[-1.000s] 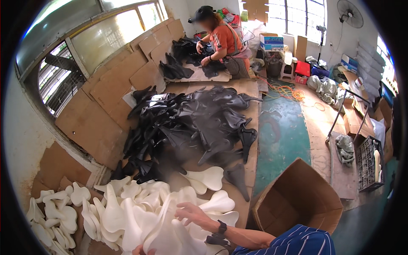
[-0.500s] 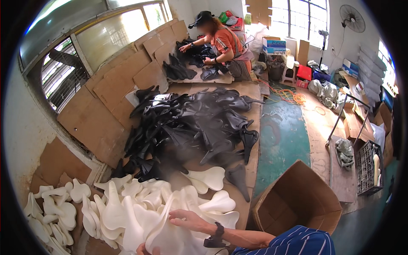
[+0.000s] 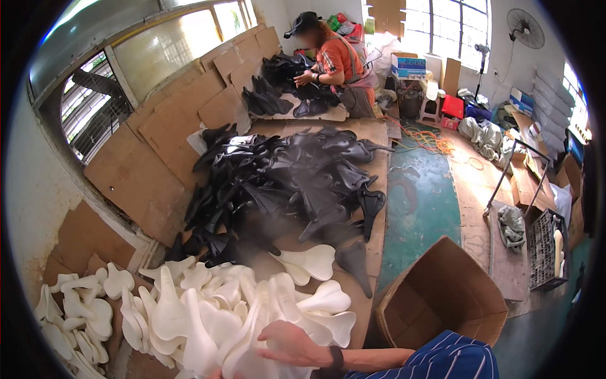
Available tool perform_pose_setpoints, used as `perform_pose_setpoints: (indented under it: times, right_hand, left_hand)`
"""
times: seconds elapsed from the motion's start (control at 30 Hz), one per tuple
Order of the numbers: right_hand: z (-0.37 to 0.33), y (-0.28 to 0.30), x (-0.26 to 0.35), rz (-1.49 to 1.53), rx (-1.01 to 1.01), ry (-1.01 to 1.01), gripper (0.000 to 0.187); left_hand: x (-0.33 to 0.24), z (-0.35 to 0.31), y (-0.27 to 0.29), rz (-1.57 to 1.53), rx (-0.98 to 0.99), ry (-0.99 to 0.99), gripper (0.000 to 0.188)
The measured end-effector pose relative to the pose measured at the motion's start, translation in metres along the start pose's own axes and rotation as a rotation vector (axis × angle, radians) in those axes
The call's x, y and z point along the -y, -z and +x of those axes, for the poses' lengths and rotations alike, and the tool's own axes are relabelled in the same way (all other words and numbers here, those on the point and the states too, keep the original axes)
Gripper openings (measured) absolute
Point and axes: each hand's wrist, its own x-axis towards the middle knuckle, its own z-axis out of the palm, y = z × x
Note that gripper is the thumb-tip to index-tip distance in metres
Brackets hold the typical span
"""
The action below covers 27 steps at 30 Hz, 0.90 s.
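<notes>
From where I stand, the person's right hand [image 3: 293, 344] lies over a white seat-shaped pad [image 3: 238, 359], fingers bent loosely against its side, though I can't tell whether they truly grip it; of the left hand [image 3: 219, 374] only a bit shows at the lower rim, near that pad's lower part, and its hold I can't judge. The pad is at the front of the worktop [image 3: 374, 129], among a heap of white pads [image 3: 167, 316] spread toward the left front corner. To handle it well, I'd keep one palm under the broad end and steady the narrow nose with the other, lifting it clear so that its neighbours don't slide; the touch should be light, since the stuff looks soft enough to dent. The worktop is lined with brown cardboard, and black seats [image 3: 297, 183] cover its middle and far part, some reaching its right edge. Beyond the far edge a co-worker [image 3: 341, 63] in an orange top bends over more dark pieces [image 3: 268, 101]. An open carton [image 3: 442, 303] stands just beside the near right edge, on a green floor [image 3: 413, 208]; farther off are an orange cord [image 3: 429, 140], a grey crate [image 3: 548, 252] and a wall fan [image 3: 526, 28]
</notes>
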Motion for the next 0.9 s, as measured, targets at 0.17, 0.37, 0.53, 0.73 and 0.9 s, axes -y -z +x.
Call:
perform_pose_setpoints:
  times: [0.17, 0.37, 0.53, 0.73, 0.9]
  right_hand:
    - [-0.002, -0.004, 0.017, -0.140, -0.029, 0.140, 0.049]
    - [-0.010, 0.002, 0.026, -0.170, -0.061, 0.230, 0.056]
    - [-0.023, -0.013, -0.001, -0.229, 0.147, 0.122, 0.084]
    - [-0.005, 0.009, 0.026, -0.106, -0.018, 0.094, 0.052]
    - [-0.020, 0.001, 0.007, -0.026, -0.081, 0.094, 0.047]
  left_hand:
    - [-0.010, -0.004, -0.004, 0.069, -0.064, -0.147, 0.039]
    - [-0.012, -0.004, -0.007, 0.092, -0.055, -0.147, 0.040]
    - [-0.028, -0.011, -0.009, 0.094, 0.033, -0.210, 0.039]
    - [0.000, -0.012, -0.007, -0.326, 0.298, 0.166, 0.070]
    - [0.013, -0.003, -0.025, -0.537, 0.259, 0.415, 0.053]
